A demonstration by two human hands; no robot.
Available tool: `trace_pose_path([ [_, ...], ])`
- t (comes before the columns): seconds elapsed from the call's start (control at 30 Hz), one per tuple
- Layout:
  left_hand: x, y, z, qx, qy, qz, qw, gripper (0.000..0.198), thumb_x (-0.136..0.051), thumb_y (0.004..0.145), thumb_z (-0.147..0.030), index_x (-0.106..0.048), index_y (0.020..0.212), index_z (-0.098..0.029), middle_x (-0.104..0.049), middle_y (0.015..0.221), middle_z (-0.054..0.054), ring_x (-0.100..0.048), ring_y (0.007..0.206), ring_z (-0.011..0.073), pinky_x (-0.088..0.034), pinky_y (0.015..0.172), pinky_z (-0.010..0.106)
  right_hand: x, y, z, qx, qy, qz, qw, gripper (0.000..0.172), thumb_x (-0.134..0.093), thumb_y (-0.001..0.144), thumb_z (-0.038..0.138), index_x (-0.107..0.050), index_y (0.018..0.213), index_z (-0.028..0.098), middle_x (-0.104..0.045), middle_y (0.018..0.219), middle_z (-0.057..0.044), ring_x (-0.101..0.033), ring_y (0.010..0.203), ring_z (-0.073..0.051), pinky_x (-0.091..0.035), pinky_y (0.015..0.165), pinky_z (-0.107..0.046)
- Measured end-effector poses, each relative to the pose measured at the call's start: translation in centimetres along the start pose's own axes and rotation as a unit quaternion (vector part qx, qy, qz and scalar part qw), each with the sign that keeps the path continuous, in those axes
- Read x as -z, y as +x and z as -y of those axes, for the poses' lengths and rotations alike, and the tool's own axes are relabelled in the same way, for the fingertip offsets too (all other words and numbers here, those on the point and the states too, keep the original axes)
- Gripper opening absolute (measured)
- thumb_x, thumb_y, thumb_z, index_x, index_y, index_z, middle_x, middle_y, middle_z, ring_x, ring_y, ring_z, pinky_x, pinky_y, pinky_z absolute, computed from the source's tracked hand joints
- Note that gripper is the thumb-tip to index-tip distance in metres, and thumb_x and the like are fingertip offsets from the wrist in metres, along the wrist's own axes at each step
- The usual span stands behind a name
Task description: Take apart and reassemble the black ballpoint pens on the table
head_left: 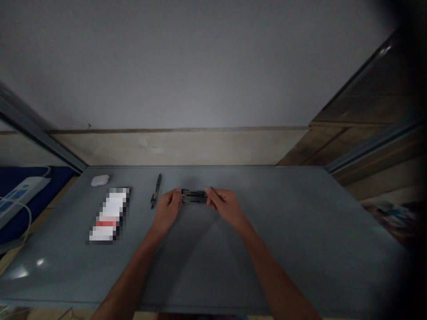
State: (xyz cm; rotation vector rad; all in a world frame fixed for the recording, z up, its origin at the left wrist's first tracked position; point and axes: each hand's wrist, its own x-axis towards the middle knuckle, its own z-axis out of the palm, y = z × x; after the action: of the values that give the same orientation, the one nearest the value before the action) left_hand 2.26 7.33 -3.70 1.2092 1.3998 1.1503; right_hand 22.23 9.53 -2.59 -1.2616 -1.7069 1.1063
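Observation:
Between my two hands, a bundle of dark pens [194, 196] with thin yellowish streaks lies sideways, just above or on the grey table; I cannot tell which. My left hand [169, 206] is closed on the bundle's left end. The fingers of my right hand [224, 202] pinch its right end. Both ends are hidden by the fingers, so the pens cannot be counted. A single black pen [156, 191] lies on the table just left of my left hand, apart from it.
The grey table [300, 240] stands against a pale wall. Toward its left side lie a phone [110, 215] with a blurred screen and a white earbud case [100, 180]. Beyond the left edge, a white power strip [20, 198] with a cable rests on blue material.

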Motion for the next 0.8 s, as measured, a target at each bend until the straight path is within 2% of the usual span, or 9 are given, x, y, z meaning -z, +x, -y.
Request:
trace_pose_path([
  [0.07, -0.01, -0.05, -0.05, -0.002, 0.003, -0.001, 1.0, 0.047, -0.046, 0.088, -0.057, -0.037, 0.061, -0.02, -0.031, 0.054, -0.006, -0.025, 0.047, 0.0074, -0.02, 0.043, 0.021, -0.03, 0.02, 0.05, 0.006, 0.01, -0.002, 1.0, 0.039, -0.053, 0.092, 0.043, -0.065, 0.065, 0.019, -0.051, 0.053, 0.002, -0.048, 0.051, -0.012, -0.035, 0.052, -0.024],
  [0.2, -0.02, -0.18, -0.35, -0.004, -0.002, -0.005, 1.0, 0.048, -0.047, 0.087, -0.059, -0.038, 0.061, -0.02, -0.031, 0.054, -0.006, -0.026, 0.046, 0.0075, -0.02, 0.042, 0.022, -0.05, 0.1, 0.27, 0.036, 0.047, -0.014, 0.998, 0.016, -0.064, 0.084, 0.035, -0.068, 0.082, 0.019, -0.065, 0.074, -0.001, -0.058, 0.069, -0.014, -0.042, 0.063, -0.024],
  [0.27, -0.06, -0.24, -0.5, -0.006, -0.002, -0.007, 1.0, 0.048, -0.047, 0.087, -0.059, -0.038, 0.06, -0.02, -0.031, 0.053, -0.006, -0.026, 0.045, 0.0076, -0.021, 0.042, 0.022, -0.02, 0.05, 0.32, 0.031, 0.042, -0.012, 0.999, 0.022, -0.062, 0.086, 0.038, -0.068, 0.077, 0.019, -0.061, 0.068, 0.0, -0.056, 0.064, -0.013, -0.041, 0.06, -0.024],
  [0.37, -0.14, -0.28, -0.59, -0.012, 0.007, -0.01, 1.0, 0.047, -0.047, 0.087, -0.058, -0.04, 0.06, -0.02, -0.032, 0.053, -0.005, -0.028, 0.045, 0.0082, -0.022, 0.041, 0.022, 0.0, -0.09, 0.35, 0.003, 0.021, -0.005, 1.0, 0.045, -0.049, 0.093, 0.046, -0.063, 0.061, 0.018, -0.049, 0.052, 0.002, -0.046, 0.049, -0.011, -0.035, 0.051, -0.025],
  [0.4, -0.15, -0.27, -0.58, -0.013, 0.011, -0.011, 1.0, 0.047, -0.047, 0.087, -0.057, -0.04, 0.06, -0.02, -0.033, 0.053, -0.005, -0.029, 0.045, 0.0084, -0.023, 0.041, 0.022, -0.01, -0.1, 0.36, -0.003, 0.017, -0.001, 1.0, 0.047, -0.047, 0.094, 0.047, -0.063, 0.06, 0.018, -0.047, 0.05, 0.002, -0.045, 0.048, -0.011, -0.034, 0.05, -0.025],
  [0.43, -0.15, -0.25, -0.56, -0.012, 0.014, -0.011, 1.0, 0.047, -0.047, 0.087, -0.057, -0.04, 0.06, -0.02, -0.033, 0.053, -0.005, -0.029, 0.046, 0.0086, -0.023, 0.041, 0.022, -0.03, -0.1, 0.37, -0.001, 0.018, 0.0, 1.0, 0.045, -0.048, 0.093, 0.046, -0.063, 0.062, 0.018, -0.048, 0.052, 0.002, -0.046, 0.049, -0.011, -0.034, 0.051, -0.025],
  [0.53, -0.06, -0.17, -0.46, -0.008, 0.015, -0.011, 1.0, 0.047, -0.045, 0.088, -0.058, -0.039, 0.061, -0.02, -0.033, 0.053, -0.005, -0.027, 0.046, 0.0087, -0.022, 0.042, 0.022, -0.1, 0.02, 0.4, 0.032, 0.043, -0.001, 0.999, 0.023, -0.06, 0.087, 0.039, -0.068, 0.078, 0.019, -0.061, 0.068, 0.0, -0.055, 0.063, -0.013, -0.04, 0.06, -0.024],
  [0.6, 0.02, -0.14, -0.41, -0.004, 0.016, -0.011, 1.0, 0.048, -0.044, 0.088, -0.059, -0.037, 0.061, -0.021, -0.032, 0.054, -0.005, -0.026, 0.046, 0.0086, -0.022, 0.042, 0.022, -0.1, 0.05, 0.38, 0.044, 0.054, -0.002, 0.998, 0.018, -0.064, 0.085, 0.037, -0.069, 0.083, 0.019, -0.064, 0.075, -0.001, -0.057, 0.069, -0.014, -0.042, 0.064, -0.024],
  [0.8, -0.09, -0.21, -0.41, -0.002, 0.012, -0.014, 1.0, 0.048, -0.047, 0.087, -0.059, -0.038, 0.06, -0.021, -0.032, 0.053, -0.005, -0.028, 0.046, 0.0085, -0.023, 0.042, 0.022, -0.08, -0.21, 0.32, -0.012, 0.023, 0.016, 1.0, 0.051, -0.044, 0.094, 0.05, -0.064, 0.06, 0.018, -0.047, 0.049, 0.002, -0.045, 0.047, -0.011, -0.033, 0.05, -0.025],
])
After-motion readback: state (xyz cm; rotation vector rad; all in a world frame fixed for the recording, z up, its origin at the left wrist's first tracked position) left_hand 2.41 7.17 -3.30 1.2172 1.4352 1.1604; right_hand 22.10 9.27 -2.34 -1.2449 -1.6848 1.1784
